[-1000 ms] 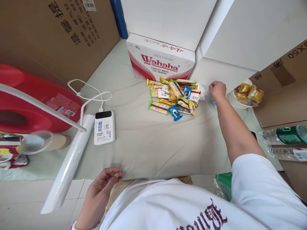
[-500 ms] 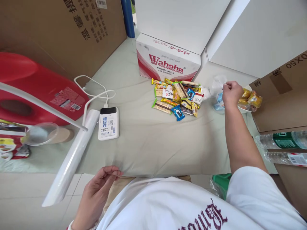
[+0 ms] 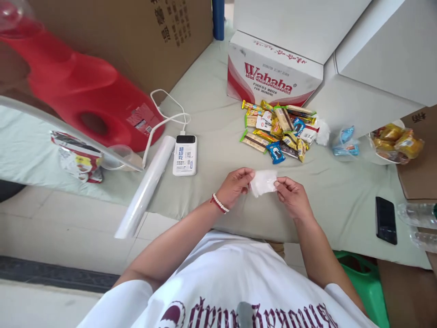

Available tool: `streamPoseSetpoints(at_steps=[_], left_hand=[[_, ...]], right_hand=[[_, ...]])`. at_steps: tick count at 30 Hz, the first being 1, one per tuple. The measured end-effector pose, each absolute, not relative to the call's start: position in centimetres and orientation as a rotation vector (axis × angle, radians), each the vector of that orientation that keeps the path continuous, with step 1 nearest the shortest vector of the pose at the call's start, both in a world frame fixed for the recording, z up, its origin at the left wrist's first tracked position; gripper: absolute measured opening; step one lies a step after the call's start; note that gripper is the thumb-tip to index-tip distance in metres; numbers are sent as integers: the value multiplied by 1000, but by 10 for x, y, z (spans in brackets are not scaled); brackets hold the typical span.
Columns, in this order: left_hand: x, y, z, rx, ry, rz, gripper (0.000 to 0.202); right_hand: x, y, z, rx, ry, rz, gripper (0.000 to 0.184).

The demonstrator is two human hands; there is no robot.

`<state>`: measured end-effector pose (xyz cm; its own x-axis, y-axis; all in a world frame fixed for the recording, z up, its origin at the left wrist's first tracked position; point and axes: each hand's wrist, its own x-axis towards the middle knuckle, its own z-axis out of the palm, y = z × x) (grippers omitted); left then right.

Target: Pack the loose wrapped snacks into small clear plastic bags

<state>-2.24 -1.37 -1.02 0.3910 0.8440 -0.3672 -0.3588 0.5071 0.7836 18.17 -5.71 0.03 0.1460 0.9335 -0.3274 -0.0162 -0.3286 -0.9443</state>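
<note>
My left hand [image 3: 234, 186] and my right hand [image 3: 292, 197] pinch the two ends of a small white plastic bag [image 3: 262, 182], held just above the grey-green cloth [image 3: 211, 114] in front of me. A bead bracelet sits on my left wrist. Beyond the hands lies a pile of wrapped snack bars [image 3: 277, 131]. A crumpled white wrapper [image 3: 322, 132] and a pack of clear and blue bags [image 3: 345, 142] lie to the right of the pile.
A Wahaha water carton [image 3: 273, 73] stands behind the snacks. A power bank [image 3: 185, 155] with a white cable, a plastic roll [image 3: 146, 187] and a red jug [image 3: 85, 100] are at the left. A black phone [image 3: 385, 219], water bottles [image 3: 418, 214] and a bowl of yellow-wrapped cakes [image 3: 392, 141] are at the right.
My right hand has drawn back from the far right with a white bag, and my left hand has risen to take its other end. The view has swung left.
</note>
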Motion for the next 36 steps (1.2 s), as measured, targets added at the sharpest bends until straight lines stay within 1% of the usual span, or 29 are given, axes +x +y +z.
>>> streamPoseSetpoints(at_steps=[2,5,6,7,10,11,14,18,22,25,27,29,30,31,32,34,36], left_hand=[[-21,-14,-13,686,872,858,50],[-21,-22,-15,674,938,917,46],[-21,-25,-16,682,953,932,45],[-21,-29,-17,702,956,935,43],[-22,-37,-18,807,930,899,39],[-24,-39,-19,834,927,888,39],[-36,-39,-22,841,977,927,40],[-60,-31,-24,810,1062,1048,41],[-75,-24,-20,706,997,1096,43],[-78,-22,-18,686,992,1118,45],[-77,-22,-18,708,1025,1136,44],[-74,-24,-18,716,1039,1129,43],[-73,-25,-18,718,1038,1117,43],[-71,-26,-18,724,1034,1106,43],[-69,-28,-18,735,1030,1098,42],[-65,-32,-18,777,1017,1087,42],[-62,-35,-17,840,1003,1080,42]], right_hand=[[182,-61,0,-1597,-1050,1212,40],[176,-67,4,-1673,-1201,846,35],[170,-68,5,-1661,-1232,817,34],[163,-69,4,-1632,-1252,867,35],[141,-68,-4,-1477,-1196,1206,36],[136,-66,-8,-1432,-1140,1272,36],[138,-61,-12,-1372,-971,1358,37],[167,-60,-3,-1404,-829,1439,44],[196,-64,5,-1442,-742,1464,48],[214,-65,3,-1533,-803,1299,48],[222,-63,1,-1684,-977,1010,47],[221,-63,1,-1826,-1172,617,46],[216,-64,2,-1854,-1247,475,43],[208,-65,3,-1848,-1303,430,39],[196,-66,3,-1813,-1342,503,36],[166,-67,0,-1679,-1345,888,35],[138,-67,-7,-1531,-1241,1276,42]])
